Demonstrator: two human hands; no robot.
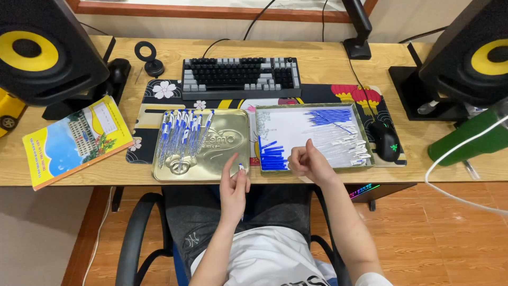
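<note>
Pen gripped upright in left hand, tip end up, at the counter edge just below the gold tray of finished pens. Right hand loosely curled, thumb up, over the near rim of the white tray; whether a part is pinched there cannot be told. Blue caps just beside that hand, blue refills and white parts farther back.

Advised: keep pen steady and vertical, bring part in along its axis, press straight, avoid tilting. Lay parallel with the rest.
</note>
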